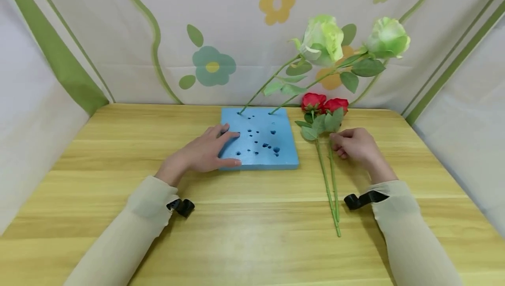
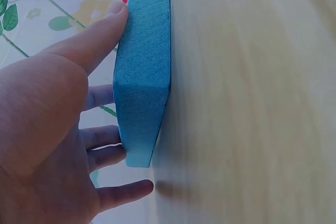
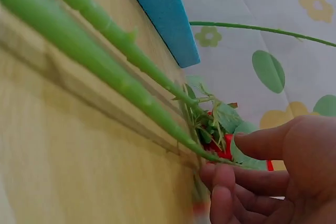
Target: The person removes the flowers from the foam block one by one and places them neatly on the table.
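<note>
A blue foam block [image 1: 262,121] with several holes lies on the table. My left hand [image 1: 203,148] rests on its left side with fingers spread; the thumb [image 2: 105,32] lies along the upper edge. Two pale green roses, one left [image 1: 323,42] and one right [image 1: 388,40], stand tilted to the right, their stems in holes at the block's back edge. To the right of the block, two red roses lie side by side, one left [image 1: 313,101] and one right [image 1: 337,105]. My right hand [image 1: 357,145] pinches the right red rose's stem [image 3: 157,111] just below its leaves.
The wooden table [image 1: 244,233] ends at a light fabric backdrop [image 1: 138,75] printed with flowers. Fabric side walls stand left and right. A small black wrist device [image 1: 364,199] sits at the right cuff, close to the red roses' stems; another [image 1: 181,207] is at the left cuff.
</note>
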Demonstrator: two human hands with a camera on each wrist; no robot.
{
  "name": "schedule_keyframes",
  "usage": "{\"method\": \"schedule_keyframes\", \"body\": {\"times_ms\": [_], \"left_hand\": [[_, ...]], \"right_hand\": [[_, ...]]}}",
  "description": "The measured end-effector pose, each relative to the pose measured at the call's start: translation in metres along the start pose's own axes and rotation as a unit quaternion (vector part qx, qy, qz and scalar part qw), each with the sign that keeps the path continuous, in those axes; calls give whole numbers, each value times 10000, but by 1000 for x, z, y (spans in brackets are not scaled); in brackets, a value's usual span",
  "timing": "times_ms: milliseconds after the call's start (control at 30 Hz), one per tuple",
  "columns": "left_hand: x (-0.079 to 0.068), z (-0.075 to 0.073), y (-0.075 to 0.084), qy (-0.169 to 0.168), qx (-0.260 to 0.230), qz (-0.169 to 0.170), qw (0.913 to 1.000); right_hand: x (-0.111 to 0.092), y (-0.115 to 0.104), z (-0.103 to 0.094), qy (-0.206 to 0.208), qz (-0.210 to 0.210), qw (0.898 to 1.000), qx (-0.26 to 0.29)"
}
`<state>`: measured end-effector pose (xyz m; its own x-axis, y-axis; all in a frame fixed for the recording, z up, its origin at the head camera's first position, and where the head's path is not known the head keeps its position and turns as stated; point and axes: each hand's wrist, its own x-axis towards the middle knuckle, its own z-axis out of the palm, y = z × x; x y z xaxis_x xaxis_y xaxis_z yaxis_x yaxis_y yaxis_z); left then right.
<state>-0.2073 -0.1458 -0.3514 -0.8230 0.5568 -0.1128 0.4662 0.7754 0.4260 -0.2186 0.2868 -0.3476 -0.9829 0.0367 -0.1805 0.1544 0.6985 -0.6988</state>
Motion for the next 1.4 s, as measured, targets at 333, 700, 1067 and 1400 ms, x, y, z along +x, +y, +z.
{"method": "schedule_keyframes", "body": {"times_ms": [333,700,1067,1400], "left_hand": [[2,0,2,-2,77,30,10000],[1,-1,3,-9,10,83,10000],[-1,0,4,5,82,77,9999],[-1,1,2,53,78,82,9999]], "right_hand": [[-8,-20,-14,686,-799,9943,150],[3,-43,4,198,-969,9540,2830],[10,-60,34,-454,-1293,8914,4319],[11,-72,40,-591,-1488,8798,4475]]}}
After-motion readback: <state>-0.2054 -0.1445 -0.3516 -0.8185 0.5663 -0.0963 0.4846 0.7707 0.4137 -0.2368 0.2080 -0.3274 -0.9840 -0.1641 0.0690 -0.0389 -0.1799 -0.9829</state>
